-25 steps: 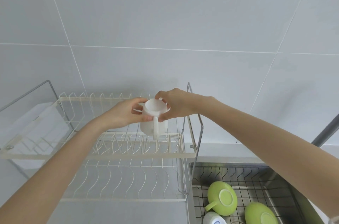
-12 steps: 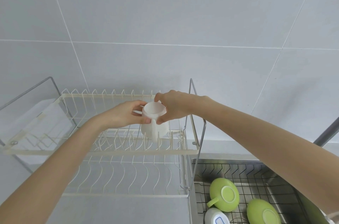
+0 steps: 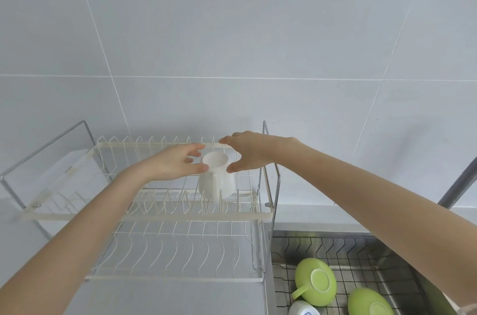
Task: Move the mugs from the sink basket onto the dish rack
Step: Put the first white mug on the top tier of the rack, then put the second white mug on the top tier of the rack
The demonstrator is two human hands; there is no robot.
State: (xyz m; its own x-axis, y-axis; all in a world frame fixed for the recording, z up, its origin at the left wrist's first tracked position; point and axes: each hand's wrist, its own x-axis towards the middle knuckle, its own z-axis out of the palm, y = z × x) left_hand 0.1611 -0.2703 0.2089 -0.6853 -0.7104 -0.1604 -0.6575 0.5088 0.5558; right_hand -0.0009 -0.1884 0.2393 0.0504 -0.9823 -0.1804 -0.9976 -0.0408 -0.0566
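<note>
A white mug (image 3: pixel 219 183) stands upside down on the upper tier of the cream wire dish rack (image 3: pixel 144 216), near its right end. My left hand (image 3: pixel 167 165) and my right hand (image 3: pixel 247 152) flank the mug's base with fingers spread; the thumbs sit at its edge, and the fingers are off it. In the sink basket (image 3: pixel 348 250) at the lower right lie two green mugs (image 3: pixel 316 282) (image 3: pixel 369 301), both upside down, and a white mug with blue print (image 3: pixel 302 309), cut off by the frame's bottom edge.
The rack's lower tier (image 3: pixel 175 258) holds nothing. A metal frame post (image 3: pixel 276 185) rises between rack and sink. A dark faucet pipe (image 3: pixel 459 183) slants up at the right. The tiled wall stands close behind the rack.
Both hands gripped the white mug's base before; now their fingers have spread apart and the mug rests on the upper tier by itself.
</note>
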